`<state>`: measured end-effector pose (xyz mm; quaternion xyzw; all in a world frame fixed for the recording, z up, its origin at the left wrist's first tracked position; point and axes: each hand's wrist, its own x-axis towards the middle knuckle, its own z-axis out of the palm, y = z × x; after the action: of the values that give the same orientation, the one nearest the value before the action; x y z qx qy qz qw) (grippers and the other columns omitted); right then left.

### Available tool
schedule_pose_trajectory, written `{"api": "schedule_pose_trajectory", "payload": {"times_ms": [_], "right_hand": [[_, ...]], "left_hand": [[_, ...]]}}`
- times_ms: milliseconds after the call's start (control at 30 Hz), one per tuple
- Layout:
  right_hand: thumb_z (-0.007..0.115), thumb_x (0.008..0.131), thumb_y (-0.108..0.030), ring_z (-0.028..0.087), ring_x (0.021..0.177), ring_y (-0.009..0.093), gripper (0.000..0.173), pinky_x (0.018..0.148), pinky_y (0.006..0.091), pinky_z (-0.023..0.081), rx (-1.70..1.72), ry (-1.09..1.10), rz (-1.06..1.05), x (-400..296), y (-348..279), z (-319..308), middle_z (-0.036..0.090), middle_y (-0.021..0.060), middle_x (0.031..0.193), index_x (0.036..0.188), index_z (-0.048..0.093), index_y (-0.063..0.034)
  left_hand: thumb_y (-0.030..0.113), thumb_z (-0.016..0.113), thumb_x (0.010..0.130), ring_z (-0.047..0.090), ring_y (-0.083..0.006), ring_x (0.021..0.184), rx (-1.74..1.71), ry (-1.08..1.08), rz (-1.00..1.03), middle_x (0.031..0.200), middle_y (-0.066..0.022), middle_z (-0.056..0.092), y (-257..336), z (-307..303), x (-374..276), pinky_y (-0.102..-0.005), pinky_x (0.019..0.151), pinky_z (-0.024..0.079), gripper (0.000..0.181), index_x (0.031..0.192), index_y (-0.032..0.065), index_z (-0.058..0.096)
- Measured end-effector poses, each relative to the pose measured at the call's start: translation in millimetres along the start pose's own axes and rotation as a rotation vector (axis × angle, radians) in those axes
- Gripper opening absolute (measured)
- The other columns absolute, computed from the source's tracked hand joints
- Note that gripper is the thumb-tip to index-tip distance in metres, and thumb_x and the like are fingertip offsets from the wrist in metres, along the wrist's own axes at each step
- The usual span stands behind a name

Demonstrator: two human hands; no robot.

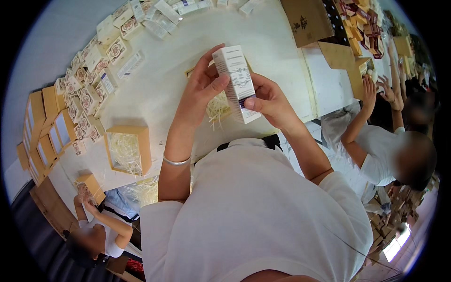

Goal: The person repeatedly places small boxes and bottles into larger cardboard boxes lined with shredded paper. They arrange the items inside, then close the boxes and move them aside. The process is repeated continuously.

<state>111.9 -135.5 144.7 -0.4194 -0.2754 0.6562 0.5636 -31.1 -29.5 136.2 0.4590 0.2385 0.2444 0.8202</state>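
Note:
Both my hands hold one white printed carton with a purple band [236,79], tilted, above the table. My left hand [208,79] grips its upper left side, thumb on the edge. My right hand [269,102] holds the lower right, thumb near the purple band. Beneath them, partly hidden, an open box with shredded paper filler [218,107] rests on the table. Farther left stands another open tan box [146,149] with pale shredded filler in it.
Many small patterned boxes [90,100] and white cartons [160,21] lie at the table's far left. Tan boxes [45,130] are stacked at the left edge. A large cardboard box [306,24] stands at upper right. Co-workers are at the lower left [102,229] and right [377,155].

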Motion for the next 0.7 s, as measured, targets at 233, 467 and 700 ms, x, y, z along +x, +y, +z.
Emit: {"api": "schedule_pose_trajectory", "payload": {"times_ms": [233,467,700], "right_hand": [[0.070,0.071,-0.026,0.054,0.093,0.017,0.078,0.080,0.0295,0.044,0.057,0.083,-0.159,-8,-6,5,0.054,0.0098,0.103,0.131,0.024,-0.0034],[0.064,0.075,-0.004,0.052,0.093,0.015,0.064,0.075,0.0283,0.043,0.022,0.293,-0.335,-6,0,20,0.054,0.0077,0.103,0.128,0.029,-0.0074],[0.068,0.072,-0.007,0.050,0.096,0.012,0.058,0.074,0.0266,0.042,-0.225,0.303,-0.327,-7,10,26,0.055,0.0040,0.104,0.123,0.040,-0.0025]], "left_hand": [[0.011,0.061,0.077,0.048,-0.0218,0.104,-0.301,0.177,0.184,0.111,-0.0102,0.047,-17,-5,-6,-0.0374,0.085,0.043,0.061,0.126,0.0070,0.026],[0.002,0.074,0.063,0.049,-0.0215,0.101,0.298,0.251,0.534,0.112,-0.0151,0.040,-48,25,-36,-0.0328,0.081,0.045,0.056,0.090,0.0097,0.026],[-0.002,0.076,0.057,0.049,-0.0183,0.091,0.675,0.506,0.802,0.109,-0.0117,0.038,-88,27,-28,-0.0303,0.074,0.045,0.058,0.086,0.0083,0.027]]}}
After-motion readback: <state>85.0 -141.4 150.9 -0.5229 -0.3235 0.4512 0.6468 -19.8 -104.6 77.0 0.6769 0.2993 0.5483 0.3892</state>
